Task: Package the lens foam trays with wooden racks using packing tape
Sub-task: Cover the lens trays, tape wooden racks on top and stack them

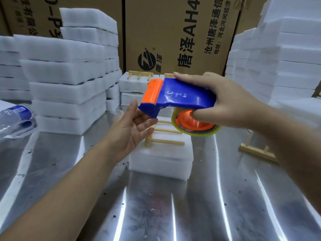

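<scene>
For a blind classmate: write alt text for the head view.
The right hand grips a blue-and-orange tape dispenser above a foam tray topped with a wooden rack; the open left hand reaches its front end. Foam stacks flank the metal table.

My feed is bright, lit from overhead. The steel bench point(152, 209) throws long white glare streaks. The foam stacks point(67, 72) are nearly blown out, with thin shadows between layers. Everything looks slightly soft; the wide lens bends the edges, and the bottle point(15, 117) at left is smeared.
</scene>
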